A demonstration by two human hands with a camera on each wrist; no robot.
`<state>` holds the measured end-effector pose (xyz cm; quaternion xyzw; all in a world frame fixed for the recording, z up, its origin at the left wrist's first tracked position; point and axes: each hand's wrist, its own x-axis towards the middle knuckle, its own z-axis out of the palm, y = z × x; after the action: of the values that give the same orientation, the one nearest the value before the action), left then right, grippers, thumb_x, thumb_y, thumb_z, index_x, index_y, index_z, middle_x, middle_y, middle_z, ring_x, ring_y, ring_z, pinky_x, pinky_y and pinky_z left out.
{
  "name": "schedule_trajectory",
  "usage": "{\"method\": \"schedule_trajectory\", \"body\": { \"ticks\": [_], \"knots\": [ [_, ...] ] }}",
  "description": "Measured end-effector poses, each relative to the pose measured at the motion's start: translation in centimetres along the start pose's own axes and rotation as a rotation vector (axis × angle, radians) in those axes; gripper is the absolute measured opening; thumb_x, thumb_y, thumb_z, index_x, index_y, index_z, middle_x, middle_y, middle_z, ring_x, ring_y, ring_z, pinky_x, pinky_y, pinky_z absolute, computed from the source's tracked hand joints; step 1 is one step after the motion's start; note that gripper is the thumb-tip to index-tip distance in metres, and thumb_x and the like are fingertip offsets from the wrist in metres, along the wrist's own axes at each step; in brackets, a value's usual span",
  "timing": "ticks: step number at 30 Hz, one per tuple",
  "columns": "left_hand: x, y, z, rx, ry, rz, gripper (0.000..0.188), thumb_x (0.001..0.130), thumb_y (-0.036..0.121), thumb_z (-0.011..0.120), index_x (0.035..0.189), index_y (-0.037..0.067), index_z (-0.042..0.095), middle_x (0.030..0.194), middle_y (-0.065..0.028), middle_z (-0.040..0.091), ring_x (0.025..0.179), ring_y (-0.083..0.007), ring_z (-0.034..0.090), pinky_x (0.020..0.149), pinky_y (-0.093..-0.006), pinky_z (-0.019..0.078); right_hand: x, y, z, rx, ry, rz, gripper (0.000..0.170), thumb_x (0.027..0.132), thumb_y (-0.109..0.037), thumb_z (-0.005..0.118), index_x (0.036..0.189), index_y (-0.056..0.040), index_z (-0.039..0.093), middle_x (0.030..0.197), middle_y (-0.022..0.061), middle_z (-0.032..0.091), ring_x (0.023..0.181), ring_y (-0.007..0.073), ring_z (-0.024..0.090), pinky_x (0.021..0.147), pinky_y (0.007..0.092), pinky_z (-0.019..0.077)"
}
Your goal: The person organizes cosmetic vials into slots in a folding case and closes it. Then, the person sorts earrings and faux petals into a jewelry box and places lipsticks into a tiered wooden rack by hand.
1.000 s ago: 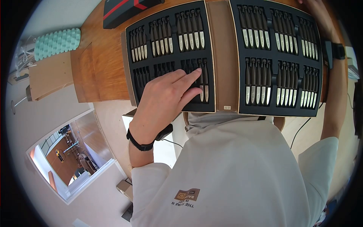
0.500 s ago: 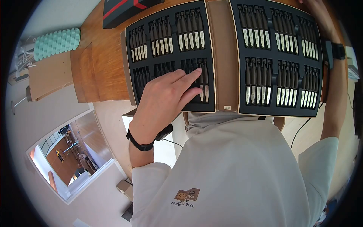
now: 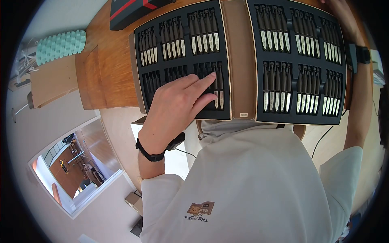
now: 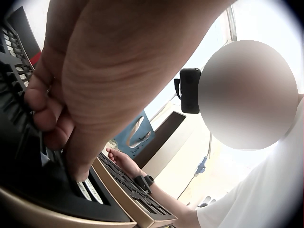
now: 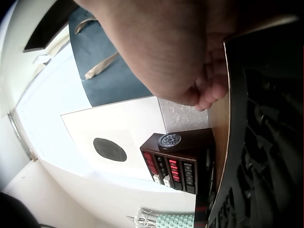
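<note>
My left hand point(image 3: 172, 101) lies over the lower row of the left tray point(image 3: 184, 60). Its index fingertip and thumb touch the right-hand compartment, beside two slim dark bottle-shaped pieces point(image 3: 221, 87) with pale lower ends. In the left wrist view, the thumb point(image 4: 78, 166) presses down next to the pale ends while the other fingers bend over the tray. Beneath the palm, part of the lower row is hidden. My right hand point(image 4: 124, 164) rests with loosely bent fingers by the far edge of the right tray point(image 3: 293, 56), whose compartments hold many similar pieces.
A brown spine point(image 3: 239, 60) joins the two trays. Behind the left one sits a black box with red stripes point(image 3: 133, 12). A blue gift bag point(image 5: 102, 57) and a dark wooden box with red strips point(image 5: 178, 161) stand near my right hand. A green holder point(image 3: 60, 46) is farther left.
</note>
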<state>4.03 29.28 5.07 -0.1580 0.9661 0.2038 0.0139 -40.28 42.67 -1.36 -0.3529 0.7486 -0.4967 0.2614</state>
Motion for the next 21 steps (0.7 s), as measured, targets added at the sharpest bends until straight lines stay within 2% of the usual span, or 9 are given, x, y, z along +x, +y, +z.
{"method": "schedule_trajectory", "body": {
  "ticks": [4, 6, 9, 11, 14, 16, 17, 19, 21],
  "knots": [
    [0.0, 0.0, 0.0, -0.001, 0.002, 0.002, 0.043, 0.086, 0.02, 0.082, 0.126, 0.008, 0.073, 0.083, -0.0095, 0.06, 0.068, -0.0264, 0.059, 0.064, -0.0377, 0.0507, -0.5, -0.2, 0.3, 0.013, -0.006, 0.005, 0.026, 0.111, -0.025, 0.057, 0.116, -0.0044, 0.072, 0.092, -0.0059, 0.064, 0.081, 0.0043, 0.056, 0.075, 0.0195, 0.0479],
    [0.0, 0.1, 0.0, -0.001, -0.003, -0.005, 0.043, 0.086, 0.02, 0.082, 0.126, 0.008, 0.073, 0.083, -0.0094, 0.06, 0.068, -0.0264, 0.059, 0.064, -0.0378, 0.0506, -1.3, -0.8, 1.1, 0.009, 0.036, -0.096, 0.026, 0.111, -0.025, 0.057, 0.116, -0.0042, 0.072, 0.091, -0.0059, 0.064, 0.08, 0.0042, 0.056, 0.075, 0.0192, 0.0477],
    [0.0, 0.1, -0.1, 0.013, -0.009, -0.003, 0.044, 0.085, 0.02, 0.083, 0.126, 0.008, 0.073, 0.084, -0.0093, 0.06, 0.069, -0.0264, 0.06, 0.064, -0.0377, 0.051, -0.1, 0.0, -0.1, 0.021, -0.01, -0.007, 0.026, 0.11, -0.025, 0.057, 0.116, -0.0044, 0.072, 0.091, -0.006, 0.063, 0.08, 0.0041, 0.056, 0.074, 0.0192, 0.0477],
    [0.1, 0.1, -0.1, 0.026, -0.008, 0.003, 0.044, 0.085, 0.02, 0.083, 0.126, 0.008, 0.073, 0.084, -0.0093, 0.061, 0.069, -0.0263, 0.06, 0.064, -0.0376, 0.0514, -0.5, -0.1, 0.4, 0.021, 0.018, -0.018, 0.026, 0.11, -0.025, 0.058, 0.116, -0.0043, 0.073, 0.091, -0.0059, 0.063, 0.08, 0.004, 0.056, 0.074, 0.0192, 0.0476],
    [0.6, 0.1, -0.9, 0.066, 0.023, 0.07, 0.039, 0.086, 0.022, 0.082, 0.121, 0.007, 0.074, 0.085, -0.01, 0.063, 0.071, -0.0275, 0.063, 0.064, -0.0379, 0.0522, -0.2, -0.1, 0.3, 0.016, 0.025, -0.008, 0.025, 0.11, -0.024, 0.058, 0.115, -0.0042, 0.073, 0.09, -0.0059, 0.063, 0.08, 0.004, 0.056, 0.074, 0.0191, 0.0474],
    [1.8, 0.0, -2.0, 0.117, -0.084, 0.127, 0.033, 0.088, 0.024, 0.08, 0.115, 0.006, 0.074, 0.087, -0.0111, 0.065, 0.074, -0.0292, 0.065, 0.065, -0.0392, 0.0529, 0.0, -0.3, 0.1, 0.014, 0.007, 0.01, 0.025, 0.11, -0.024, 0.058, 0.115, -0.0041, 0.073, 0.09, -0.0058, 0.063, 0.08, 0.0039, 0.056, 0.074, 0.0191, 0.0473],
    [2.6, 0.1, -2.5, 0.122, -0.083, 0.13, 0.033, 0.088, 0.024, 0.08, 0.115, 0.006, 0.074, 0.087, -0.0111, 0.065, 0.074, -0.0292, 0.065, 0.065, -0.0392, 0.0529, 0.0, -0.4, 0.3, 0.03, 0.0, 0.01, 0.026, 0.11, -0.024, 0.058, 0.115, -0.0039, 0.073, 0.09, -0.0058, 0.064, 0.08, 0.004, 0.057, 0.074, 0.019, 0.0472],
    [4.8, 0.1, -3.2, 0.176, -0.003, 0.206, 0.027, 0.09, 0.024, 0.078, 0.111, 0.006, 0.075, 0.087, -0.0123, 0.066, 0.078, -0.031, 0.065, 0.067, -0.0391, 0.0528, -0.2, -0.2, 0.1, 0.046, 0.003, 0.013, 0.026, 0.11, -0.024, 0.058, 0.114, -0.0038, 0.073, 0.091, -0.0057, 0.064, 0.08, 0.004, 0.057, 0.074, 0.0189, 0.0472],
    [8.0, -0.6, -3.7, 0.168, 0.052, 0.279, 0.025, 0.091, 0.021, 0.077, 0.111, 0.007, 0.075, 0.089, -0.0124, 0.068, 0.078, -0.0307, 0.066, 0.069, -0.0378, 0.0528, 0.0, 0.3, -0.3, 0.129, -0.075, -0.041, 0.027, 0.11, -0.025, 0.058, 0.115, -0.0034, 0.073, 0.092, -0.0053, 0.065, 0.081, 0.0043, 0.057, 0.075, 0.0189, 0.0474]
  ]
}}
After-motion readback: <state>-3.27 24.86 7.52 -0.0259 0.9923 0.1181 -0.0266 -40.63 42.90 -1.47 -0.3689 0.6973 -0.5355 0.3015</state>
